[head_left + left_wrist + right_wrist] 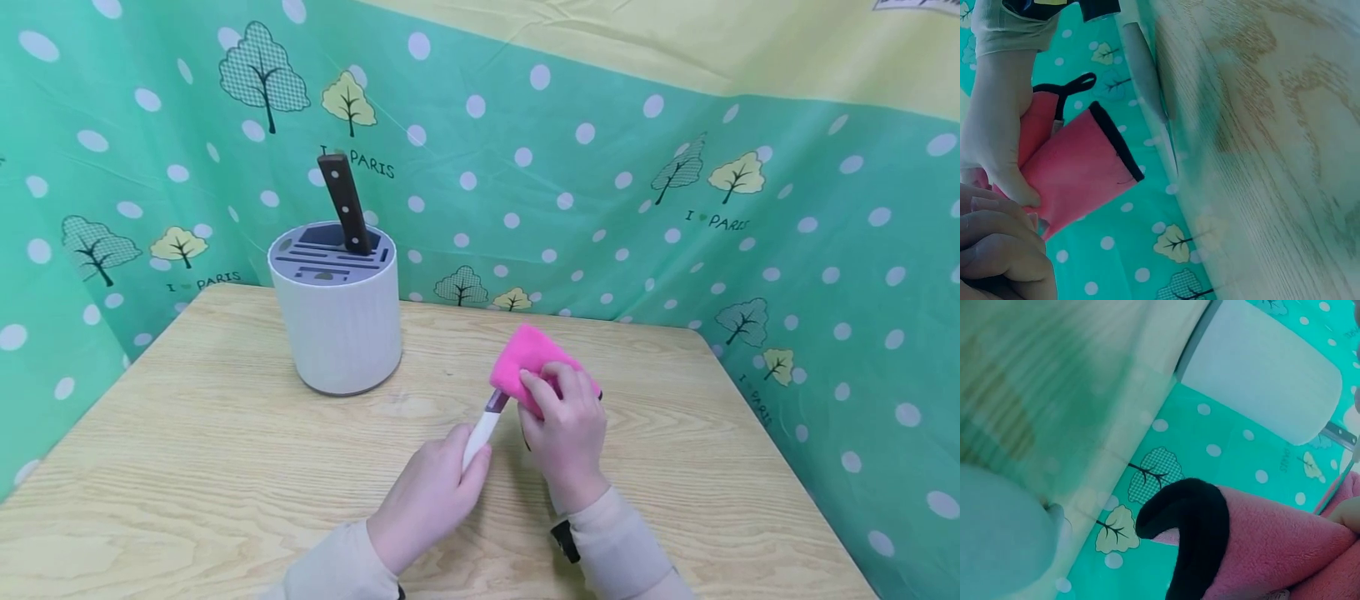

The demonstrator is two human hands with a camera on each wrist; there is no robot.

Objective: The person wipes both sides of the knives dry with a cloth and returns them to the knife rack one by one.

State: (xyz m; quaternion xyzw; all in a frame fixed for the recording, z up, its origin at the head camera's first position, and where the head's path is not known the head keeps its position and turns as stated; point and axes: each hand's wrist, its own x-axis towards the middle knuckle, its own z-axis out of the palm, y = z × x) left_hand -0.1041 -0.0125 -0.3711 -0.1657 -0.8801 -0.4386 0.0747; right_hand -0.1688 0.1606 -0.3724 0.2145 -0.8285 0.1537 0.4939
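My left hand grips the white handle of a utensil with a short metal neck. Pink cloth covers the rest of it, so its kind cannot be told. With thumb and fingers my right hand pinches the folded cloth around the covered end. The left wrist view shows the cloth's black edging and loop, the right hand above and the curled fingers of the left hand below. A knife with a pale handle and thin pointed blade lies on the table there.
A white round knife block stands at the back left of the wooden table. One dark-handled knife sticks up from its slots. Behind hangs a green dotted curtain along the table's back and sides.
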